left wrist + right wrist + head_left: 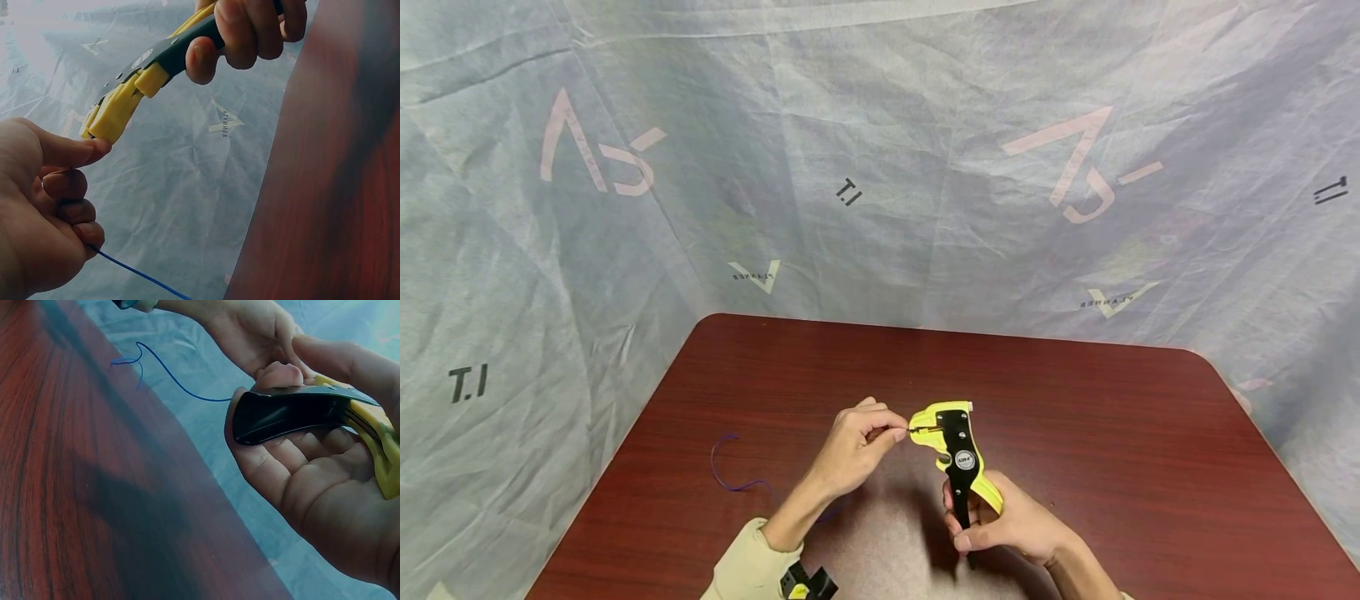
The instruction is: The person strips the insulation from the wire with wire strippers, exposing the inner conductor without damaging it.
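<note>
My right hand (pixel 1011 517) grips the handles of a yellow-and-black wire stripper (pixel 958 442), its head tilted up and toward the left. Between thumb and forefinger my left hand (pixel 859 442) pinches a thin wire, right at the yellow nose of the tool. The wire's end lies in the slot of the head. Blue in the left wrist view, the wire (pixel 137 272) also passes under the curled lower fingers and trails away from the palm. Its loose length (pixel 181 386) bends in a curve in the right wrist view. Fingers hide the stretch inside the left hand.
Both hands are above a dark red wood-grain table (pixel 1135 417). A purple-looking stretch of wire (pixel 730 487) curves over its left side. Grey printed sheeting (pixel 880 167) hangs behind and along the sides. A black device (pixel 807 582) is worn at the left wrist.
</note>
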Demonstrator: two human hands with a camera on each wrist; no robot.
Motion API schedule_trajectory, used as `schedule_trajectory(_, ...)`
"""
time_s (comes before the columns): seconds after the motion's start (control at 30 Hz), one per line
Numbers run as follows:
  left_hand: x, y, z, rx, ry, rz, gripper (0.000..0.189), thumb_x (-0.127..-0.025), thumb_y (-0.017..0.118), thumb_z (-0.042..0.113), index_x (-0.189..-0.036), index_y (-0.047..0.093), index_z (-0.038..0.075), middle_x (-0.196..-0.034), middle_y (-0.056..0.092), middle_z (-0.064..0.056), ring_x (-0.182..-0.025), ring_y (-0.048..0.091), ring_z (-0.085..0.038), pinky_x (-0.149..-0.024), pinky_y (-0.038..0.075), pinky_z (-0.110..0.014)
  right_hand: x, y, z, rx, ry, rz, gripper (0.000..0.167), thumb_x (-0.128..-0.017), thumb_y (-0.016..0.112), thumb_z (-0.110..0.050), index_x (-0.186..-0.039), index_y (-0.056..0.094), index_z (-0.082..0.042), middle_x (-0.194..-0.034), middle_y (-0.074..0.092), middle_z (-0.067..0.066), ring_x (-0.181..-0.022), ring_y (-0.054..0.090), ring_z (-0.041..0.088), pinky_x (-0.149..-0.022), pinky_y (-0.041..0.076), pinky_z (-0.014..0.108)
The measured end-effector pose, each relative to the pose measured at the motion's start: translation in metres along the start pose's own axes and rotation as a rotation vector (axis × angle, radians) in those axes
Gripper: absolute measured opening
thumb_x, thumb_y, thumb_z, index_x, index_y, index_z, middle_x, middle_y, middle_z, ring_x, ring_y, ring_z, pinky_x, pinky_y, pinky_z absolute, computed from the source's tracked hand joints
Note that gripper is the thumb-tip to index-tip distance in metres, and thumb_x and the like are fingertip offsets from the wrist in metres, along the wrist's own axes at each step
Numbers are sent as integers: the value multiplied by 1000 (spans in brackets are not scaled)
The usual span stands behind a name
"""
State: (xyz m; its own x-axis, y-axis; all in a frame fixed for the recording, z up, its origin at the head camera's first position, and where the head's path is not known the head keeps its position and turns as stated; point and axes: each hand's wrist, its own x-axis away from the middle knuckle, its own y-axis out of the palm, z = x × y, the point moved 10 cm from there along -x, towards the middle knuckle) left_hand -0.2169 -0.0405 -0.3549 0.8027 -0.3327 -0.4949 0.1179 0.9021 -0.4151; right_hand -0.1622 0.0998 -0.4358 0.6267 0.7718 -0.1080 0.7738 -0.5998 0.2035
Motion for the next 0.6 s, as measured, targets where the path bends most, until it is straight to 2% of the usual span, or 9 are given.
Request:
schedule_trajectory(0.13,0,0,-1,0,-16,2,8,-88,71,3,-84,76,6,-67,61,-3,-68,38,1,-60,34,-12,1,1,2,-22,13,-8,27,-84,61,14,-102,42,16,-85,59,0,-73,61,7,-65,60,33)
schedule_trajectory(0.37,-1,-1,-7,52,-49,29,7,-87,71,1,-82,76,4,-62,53,-3,-66,36,1,-59,32,-13,-3,10,2,-150,-29,-25,28,-86,59,15,-101,36,17,-85,60,-3,-72,63,8,-64,59,26)
schedule_trajectory(0.5,-1,-3,-8,62,-45,50,7,-87,72,2,-82,76,4,-61,53,-4,-66,36,0,-59,31,-13,-6,17,1,-219,-79,-21,28,-89,56,15,-100,31,16,-83,58,-4,-66,55,10,-62,56,24)
schedule_trajectory(0.6,-2,-4,-7,59,-41,65,7,-87,72,2,-81,76,4,-62,55,-4,-66,36,0,-59,32,-14,-8,21,3,-237,-87,9,26,-90,54,15,-99,29,15,-79,57,-5,-61,49,11,-60,53,23)
